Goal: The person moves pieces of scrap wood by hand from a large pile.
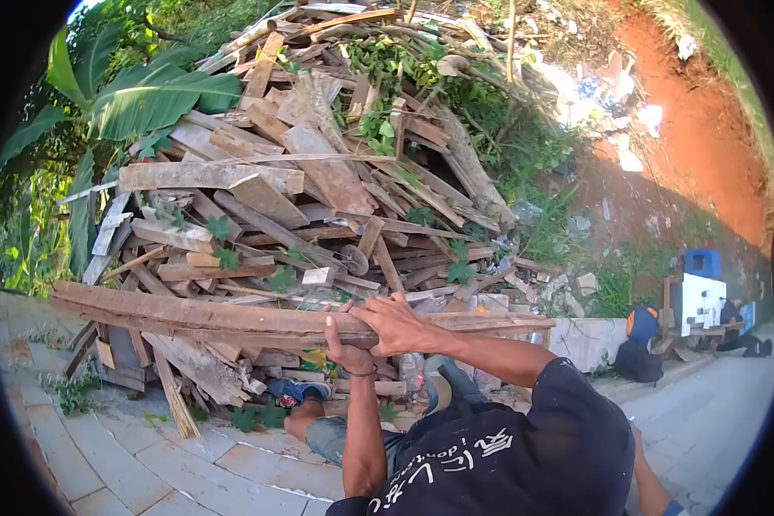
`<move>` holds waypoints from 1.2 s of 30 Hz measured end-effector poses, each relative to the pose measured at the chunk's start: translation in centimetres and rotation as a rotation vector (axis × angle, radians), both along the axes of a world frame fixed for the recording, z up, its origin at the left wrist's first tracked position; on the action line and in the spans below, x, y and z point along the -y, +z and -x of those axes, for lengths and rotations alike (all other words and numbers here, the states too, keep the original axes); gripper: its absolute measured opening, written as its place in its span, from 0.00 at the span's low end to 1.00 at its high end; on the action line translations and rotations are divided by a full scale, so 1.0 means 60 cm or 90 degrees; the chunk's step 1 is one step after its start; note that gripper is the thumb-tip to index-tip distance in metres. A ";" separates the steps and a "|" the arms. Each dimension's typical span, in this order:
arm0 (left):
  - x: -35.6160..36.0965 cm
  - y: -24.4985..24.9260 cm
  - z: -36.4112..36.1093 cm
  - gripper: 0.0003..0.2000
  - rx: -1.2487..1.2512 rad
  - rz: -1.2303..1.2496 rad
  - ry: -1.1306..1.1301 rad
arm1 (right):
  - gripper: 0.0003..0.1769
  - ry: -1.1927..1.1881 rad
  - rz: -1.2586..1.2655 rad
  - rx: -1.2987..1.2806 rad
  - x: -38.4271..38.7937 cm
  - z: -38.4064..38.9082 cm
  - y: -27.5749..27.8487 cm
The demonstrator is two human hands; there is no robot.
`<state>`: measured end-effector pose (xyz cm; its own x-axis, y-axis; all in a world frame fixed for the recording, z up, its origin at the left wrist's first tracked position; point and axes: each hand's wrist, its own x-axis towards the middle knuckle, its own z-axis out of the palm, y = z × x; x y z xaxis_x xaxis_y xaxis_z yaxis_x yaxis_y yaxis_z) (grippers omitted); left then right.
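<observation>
A long, rough wooden plank (189, 316) spans the head view from left to right, held off the ground in front of the woodpile. Near its middle, my left hand (350, 351) grips it from the near, lower side with the thumb up against its face. Just to the right, my right hand (393, 325) is closed over its upper edge, touching the left hand. Some fingers of both hands are hidden behind the wood. Beyond lies a large heap of scrap wood (335, 172), with boards and sticks at many angles.
Stone paving (180, 464) lies underfoot, with a sandaled foot (299, 390) by the pile's base. A low concrete wall (584, 344) runs right. Farther right are a dark bag (639, 361), a blue container (702, 263) and a seated person (735, 322). Banana leaves (159, 99) overhang the left.
</observation>
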<state>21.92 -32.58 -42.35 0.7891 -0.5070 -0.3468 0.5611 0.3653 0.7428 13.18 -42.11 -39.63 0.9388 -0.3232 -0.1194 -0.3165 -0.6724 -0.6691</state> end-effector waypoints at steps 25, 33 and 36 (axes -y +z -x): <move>0.178 0.448 -0.039 0.21 0.153 0.065 -0.191 | 0.42 -1.378 -0.860 0.549 -0.151 0.784 -0.417; 0.243 0.410 -0.017 0.20 0.086 0.025 -0.135 | 0.28 -1.459 -0.753 0.377 -0.183 0.797 -0.469; 0.310 0.481 -0.078 0.25 0.251 -0.001 -0.189 | 0.37 -1.343 -0.792 0.392 -0.098 0.719 -0.467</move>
